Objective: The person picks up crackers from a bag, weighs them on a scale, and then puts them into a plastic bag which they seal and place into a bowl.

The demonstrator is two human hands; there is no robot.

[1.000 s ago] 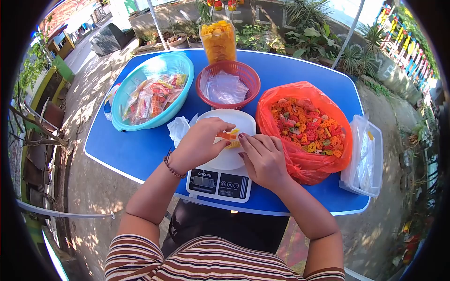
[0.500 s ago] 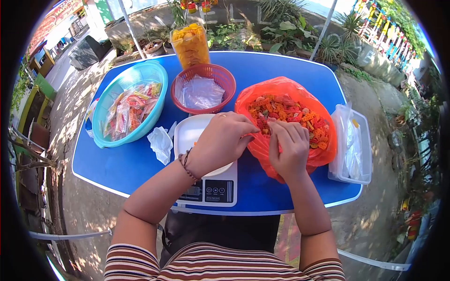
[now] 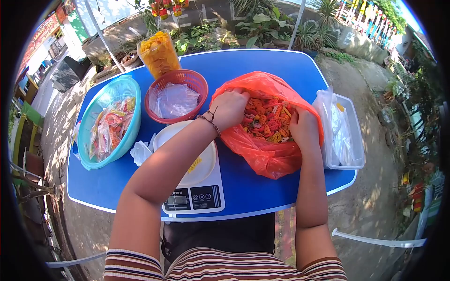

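A red plastic bag (image 3: 276, 161) holds many small orange, red and yellow snack pieces (image 3: 268, 119). My left hand (image 3: 230, 108) is at the bag's left inner side, its fingers bent against the plastic and partly hidden. At the right inner side is my right hand (image 3: 304, 125), its fingers down by the snacks and partly covered by the bag's edge. Beneath my left forearm stands a white kitchen scale (image 3: 216, 180) with a round white plate (image 3: 208, 164) and a few yellow pieces (image 3: 195, 164) on it.
On the blue table (image 3: 239, 61) are a turquoise basket (image 3: 84, 145) of filled packets, a red basket (image 3: 202, 86) of clear bags, a tub of yellow chips (image 3: 160, 55), a crumpled white plastic (image 3: 140, 152) and a clear box (image 3: 358, 150) with plastic bags at the right.
My hands have moved apart, from close together over the bag's near left part to its two sides. The bag's opening has changed shape. The view has shifted, showing more of the plate.
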